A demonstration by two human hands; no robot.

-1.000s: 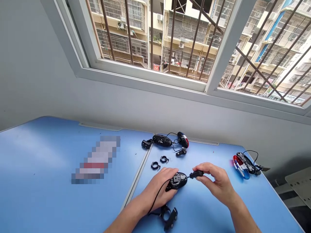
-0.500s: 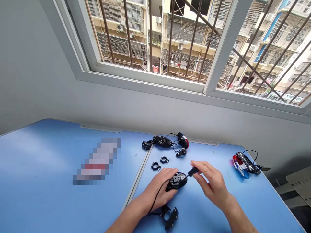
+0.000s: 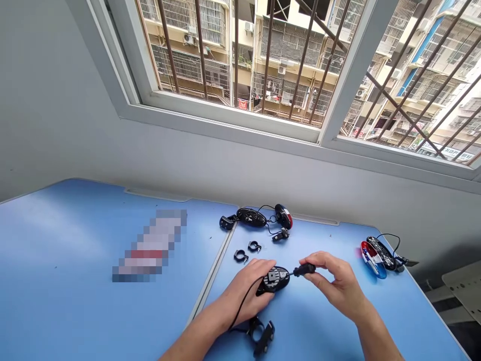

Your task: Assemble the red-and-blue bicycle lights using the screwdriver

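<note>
The left hand (image 3: 248,291) is curled over a black oval housing (image 3: 273,280), gripping it against the blue table (image 3: 75,230), while the right hand (image 3: 338,283) pinches a black cable plug (image 3: 303,270) between thumb and fingers, just beside it. A black clamp bracket (image 3: 261,337) lies below the left hand, and two small black clips (image 3: 244,255) sit beyond. Farther off are a red lens (image 3: 283,216) and a red-and-blue lens (image 3: 373,259), each wired to black parts. The housing's markings are too small to read, and a pixelated object (image 3: 150,245) is blurred beyond reading.

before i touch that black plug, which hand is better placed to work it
Right, probably: the right hand has the black plug pinched in its fingertips, while the left hand is wrapped around the black oval housing.
</note>
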